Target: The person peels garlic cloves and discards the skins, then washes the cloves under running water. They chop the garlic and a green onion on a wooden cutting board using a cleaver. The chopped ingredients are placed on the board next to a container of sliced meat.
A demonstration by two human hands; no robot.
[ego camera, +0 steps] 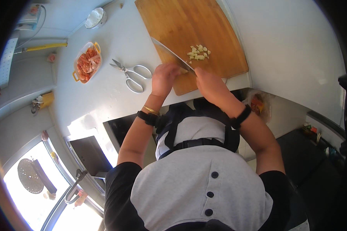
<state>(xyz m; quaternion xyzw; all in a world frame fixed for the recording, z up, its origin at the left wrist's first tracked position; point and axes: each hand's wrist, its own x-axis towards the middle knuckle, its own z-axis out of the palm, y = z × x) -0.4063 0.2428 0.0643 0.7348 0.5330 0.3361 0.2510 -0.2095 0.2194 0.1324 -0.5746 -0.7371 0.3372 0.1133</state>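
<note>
My right hand [211,86] grips the handle of a kitchen knife [169,52], whose broad blade slants across the wooden cutting board [196,23] to the upper left. Close to the blade, the bent fingers of my left hand [163,79] are blurred and hold a small pale piece [184,71], apparently garlic, at the board's near left part. The blade partly hides the fingertips and this piece. Beyond the knife, to the right, lies a loose heap of chopped pale pieces [201,52], which look like garlic.
Silver kitchen scissors [130,73] lie slightly spread on the white countertop [118,37], left of my left hand. Farther left is a yellow-handled dish of raw meat [88,63]. A bowl of white powder [95,18] stands at the back. A faucet [75,187] is at lower left.
</note>
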